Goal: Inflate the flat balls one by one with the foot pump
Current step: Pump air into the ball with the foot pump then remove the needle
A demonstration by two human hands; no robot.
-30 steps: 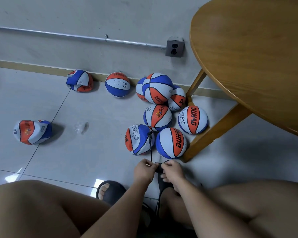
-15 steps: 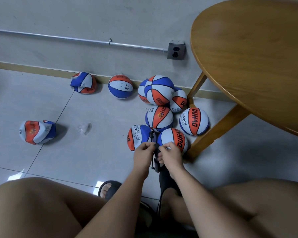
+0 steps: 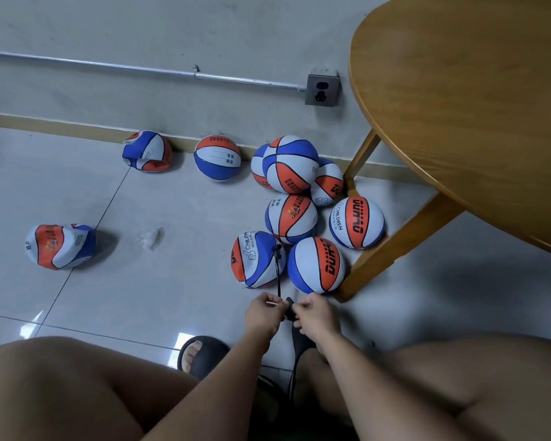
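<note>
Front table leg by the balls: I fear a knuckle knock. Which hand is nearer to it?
Right. The right hand sits just left of the foot of the front table leg; the left hand is beyond it, farther left.

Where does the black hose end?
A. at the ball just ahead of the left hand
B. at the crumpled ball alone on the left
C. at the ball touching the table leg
A: the black hose rises from the left hand to that ball, and its tip meets the blue panel.
</note>
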